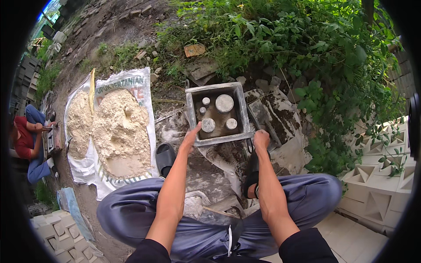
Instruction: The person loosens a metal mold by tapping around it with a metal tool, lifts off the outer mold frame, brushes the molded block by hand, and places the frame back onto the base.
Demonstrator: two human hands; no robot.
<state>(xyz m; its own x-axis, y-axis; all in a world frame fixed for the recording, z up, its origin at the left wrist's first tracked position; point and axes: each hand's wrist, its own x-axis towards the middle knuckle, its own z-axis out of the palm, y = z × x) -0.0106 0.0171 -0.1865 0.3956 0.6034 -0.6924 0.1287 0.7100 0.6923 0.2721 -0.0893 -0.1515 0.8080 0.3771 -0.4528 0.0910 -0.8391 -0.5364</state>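
Observation:
A square grey box mould lies on the ground in front of me, its walls smeared with cement. Inside stand several round plugs of different widths, the widest one toward the far right. My left hand grips the near left corner, thumb over the rim. At the near right corner, my right hand is closed in a fist at the mould's side, beside a dark metal hook. The fingers' undersides are hidden, so I cannot tell exactly what part they hold.
Pale powder is heaped on white sacks at the left. A flat grey plate leans right of the mould. Dense plants grow at the back right. Patterned pale blocks are stacked at the right. Another person sits far left.

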